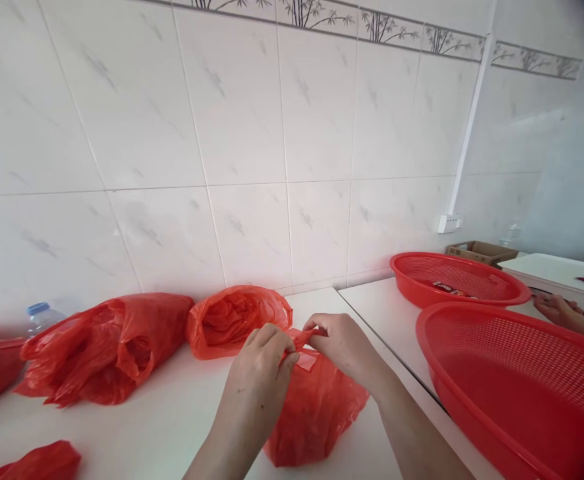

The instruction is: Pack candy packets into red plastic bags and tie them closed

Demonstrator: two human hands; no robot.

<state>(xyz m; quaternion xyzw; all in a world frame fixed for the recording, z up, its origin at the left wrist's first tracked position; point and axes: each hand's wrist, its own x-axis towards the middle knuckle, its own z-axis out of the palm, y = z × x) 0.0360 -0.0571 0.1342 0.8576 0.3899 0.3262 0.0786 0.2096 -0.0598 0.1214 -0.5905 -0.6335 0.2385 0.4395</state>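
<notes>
A filled red plastic bag [317,407] stands on the white counter [172,427] in front of me. My left hand [262,367] pinches the gathered top of this bag with closed fingers. My right hand [342,343] grips the same twisted top from the right, fingers curled shut. The two hands almost touch above the bag. A pale patch, perhaps a label, shows through the plastic just below my fingers.
An open red bag [237,320] lies behind, a larger crumpled one [107,347] to the left, more red bags at the left edge [37,463]. A water bottle [39,317] stands by the tiled wall. Two red mesh baskets [512,373] [457,277] sit right. Another person's hand [557,310] rests far right.
</notes>
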